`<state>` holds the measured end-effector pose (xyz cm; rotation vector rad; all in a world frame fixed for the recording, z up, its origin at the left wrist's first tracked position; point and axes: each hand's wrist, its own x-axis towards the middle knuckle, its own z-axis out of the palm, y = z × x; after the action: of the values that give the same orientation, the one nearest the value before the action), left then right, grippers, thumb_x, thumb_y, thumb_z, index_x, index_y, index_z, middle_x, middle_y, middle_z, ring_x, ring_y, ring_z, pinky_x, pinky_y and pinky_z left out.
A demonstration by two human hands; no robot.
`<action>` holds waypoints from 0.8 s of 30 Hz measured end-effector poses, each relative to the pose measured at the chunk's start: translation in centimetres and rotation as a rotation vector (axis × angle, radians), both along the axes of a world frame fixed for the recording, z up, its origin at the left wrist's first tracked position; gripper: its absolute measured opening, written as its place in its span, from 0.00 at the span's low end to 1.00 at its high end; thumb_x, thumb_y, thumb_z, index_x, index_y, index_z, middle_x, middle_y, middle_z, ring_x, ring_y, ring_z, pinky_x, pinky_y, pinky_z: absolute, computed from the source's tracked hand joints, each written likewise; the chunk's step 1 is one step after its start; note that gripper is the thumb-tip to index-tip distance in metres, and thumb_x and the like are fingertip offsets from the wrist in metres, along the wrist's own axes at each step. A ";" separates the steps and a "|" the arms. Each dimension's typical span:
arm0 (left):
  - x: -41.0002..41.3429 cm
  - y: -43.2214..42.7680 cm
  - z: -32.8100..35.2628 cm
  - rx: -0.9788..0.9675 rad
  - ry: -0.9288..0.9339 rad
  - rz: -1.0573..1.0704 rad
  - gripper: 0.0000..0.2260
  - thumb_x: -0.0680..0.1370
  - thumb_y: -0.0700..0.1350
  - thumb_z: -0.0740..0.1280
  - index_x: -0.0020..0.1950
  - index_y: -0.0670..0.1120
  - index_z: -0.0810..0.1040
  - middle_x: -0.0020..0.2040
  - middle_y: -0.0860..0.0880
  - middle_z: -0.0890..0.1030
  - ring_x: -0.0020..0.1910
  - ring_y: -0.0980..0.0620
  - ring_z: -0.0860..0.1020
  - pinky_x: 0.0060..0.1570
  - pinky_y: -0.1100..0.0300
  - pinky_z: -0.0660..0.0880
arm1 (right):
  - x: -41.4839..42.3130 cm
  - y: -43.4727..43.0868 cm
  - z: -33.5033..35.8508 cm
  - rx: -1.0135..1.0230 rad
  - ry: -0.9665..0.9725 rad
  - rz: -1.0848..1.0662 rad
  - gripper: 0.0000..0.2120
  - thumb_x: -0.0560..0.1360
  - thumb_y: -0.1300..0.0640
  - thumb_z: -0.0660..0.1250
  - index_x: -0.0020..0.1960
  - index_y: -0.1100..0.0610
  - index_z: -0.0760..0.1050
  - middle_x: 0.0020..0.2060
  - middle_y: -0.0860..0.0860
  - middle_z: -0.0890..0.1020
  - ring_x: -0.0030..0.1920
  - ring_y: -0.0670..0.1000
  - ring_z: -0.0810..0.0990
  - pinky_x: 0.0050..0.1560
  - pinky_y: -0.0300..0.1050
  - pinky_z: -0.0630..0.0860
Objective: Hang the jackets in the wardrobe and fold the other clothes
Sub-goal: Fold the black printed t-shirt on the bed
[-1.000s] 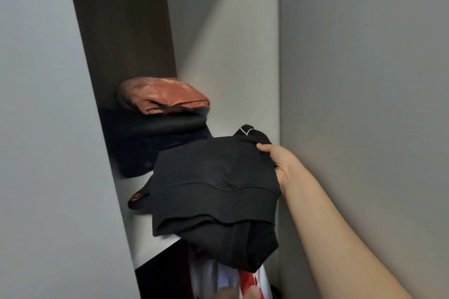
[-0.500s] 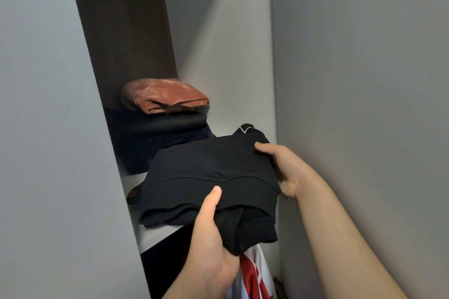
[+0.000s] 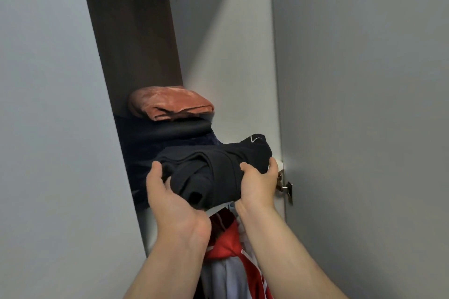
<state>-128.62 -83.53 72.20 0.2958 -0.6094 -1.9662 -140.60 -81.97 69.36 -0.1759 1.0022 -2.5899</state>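
Lettering cannot be made out: the only mark is a thin white curved line (image 3: 255,139) at the far end of the folded black garment (image 3: 213,167), which sits mid-frame at the front edge of the white shelf (image 3: 280,165). The left hand (image 3: 170,199) grasps its near left corner, thumb on top and fingers beneath. The right hand (image 3: 257,184) clasps its right side, thumb over the cloth.

Behind it, a folded orange cloth (image 3: 170,102) tops a dark stack (image 3: 165,136). A red and white garment (image 3: 228,245) hangs below the shelf at lower centre. The wardrobe has a brown back panel (image 3: 136,43). A grey door (image 3: 364,104) fills the right of the frame, with a metal hinge (image 3: 284,185) just beside the right hand.
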 end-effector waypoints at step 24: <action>-1.6 -5.5 2.0 -0.287 -0.579 0.654 0.35 0.73 0.51 0.67 0.79 0.50 0.59 0.76 0.49 0.65 0.74 0.47 0.66 0.72 0.47 0.66 | 0.2 -0.6 1.1 1.053 0.826 -0.062 0.26 0.75 0.42 0.68 0.61 0.57 0.61 0.47 0.50 0.77 0.47 0.55 0.74 0.37 0.42 0.67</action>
<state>-130.20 -89.00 74.24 0.7867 -1.0011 -1.1360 -140.39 -82.55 70.45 -0.9438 2.4838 -1.6454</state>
